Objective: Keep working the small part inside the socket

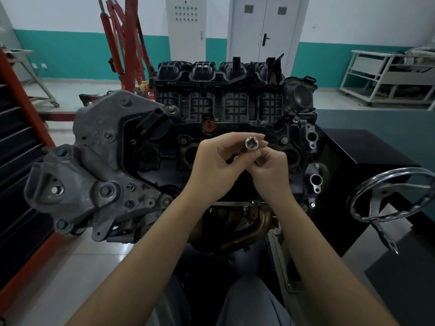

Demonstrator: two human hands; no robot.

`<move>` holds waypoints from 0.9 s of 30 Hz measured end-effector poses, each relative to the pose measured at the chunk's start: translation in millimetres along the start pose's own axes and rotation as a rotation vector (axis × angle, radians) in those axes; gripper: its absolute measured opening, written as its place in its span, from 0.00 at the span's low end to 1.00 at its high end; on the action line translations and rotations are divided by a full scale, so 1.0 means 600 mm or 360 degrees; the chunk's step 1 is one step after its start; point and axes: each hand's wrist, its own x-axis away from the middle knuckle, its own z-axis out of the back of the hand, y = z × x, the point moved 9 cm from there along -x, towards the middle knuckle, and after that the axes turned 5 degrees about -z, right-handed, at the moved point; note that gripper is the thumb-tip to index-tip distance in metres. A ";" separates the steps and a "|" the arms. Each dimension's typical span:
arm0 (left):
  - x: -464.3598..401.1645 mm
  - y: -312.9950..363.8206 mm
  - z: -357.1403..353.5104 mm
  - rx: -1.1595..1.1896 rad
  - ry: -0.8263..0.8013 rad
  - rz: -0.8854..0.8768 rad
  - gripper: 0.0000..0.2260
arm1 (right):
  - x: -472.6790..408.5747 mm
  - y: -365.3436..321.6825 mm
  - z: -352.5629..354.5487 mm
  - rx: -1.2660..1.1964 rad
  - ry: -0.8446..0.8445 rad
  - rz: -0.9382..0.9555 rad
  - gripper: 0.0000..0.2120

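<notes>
Both hands meet above the engine (211,128), in front of its black intake manifold (219,90). The left hand (217,169) and right hand (270,168) pinch a shiny socket (252,143) between curled fingertips, its open end facing the camera; it seems to sit on a short tool, mostly hidden. A chrome handwheel (390,196) stands well apart at right.

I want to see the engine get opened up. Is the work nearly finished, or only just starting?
It looks early on. Done so far: a shiny socket has been picked up. In hand: the left hand and right hand both pinch it above the engine, its open end facing the camera. No wrench shows. Left: bolts on the grey bracket and the black intake manifold are in place.
</notes>
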 end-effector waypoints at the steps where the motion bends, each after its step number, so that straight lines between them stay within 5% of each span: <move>1: -0.001 0.000 0.000 -0.0040 0.0007 0.0009 0.13 | -0.001 0.003 0.002 0.0001 0.0012 -0.0007 0.10; 6: -0.002 0.000 0.010 -0.0164 0.0130 -0.0005 0.10 | 0.003 0.006 -0.003 -0.0020 0.0002 0.0024 0.09; 12: -0.001 -0.001 -0.001 -0.0033 -0.0066 0.0050 0.13 | 0.000 0.008 -0.002 0.0039 0.0020 0.0010 0.13; 17: 0.000 0.003 0.012 -0.0234 0.0099 -0.0004 0.08 | 0.001 0.013 0.003 0.0004 0.0047 0.0010 0.08; 23: 0.003 0.003 -0.005 -0.0011 -0.0104 0.0035 0.13 | 0.000 0.007 -0.004 0.0054 -0.0029 0.0001 0.13; 27: 0.001 0.003 0.008 -0.0228 0.0051 0.0018 0.11 | -0.001 0.010 0.000 0.0005 0.0029 -0.0018 0.08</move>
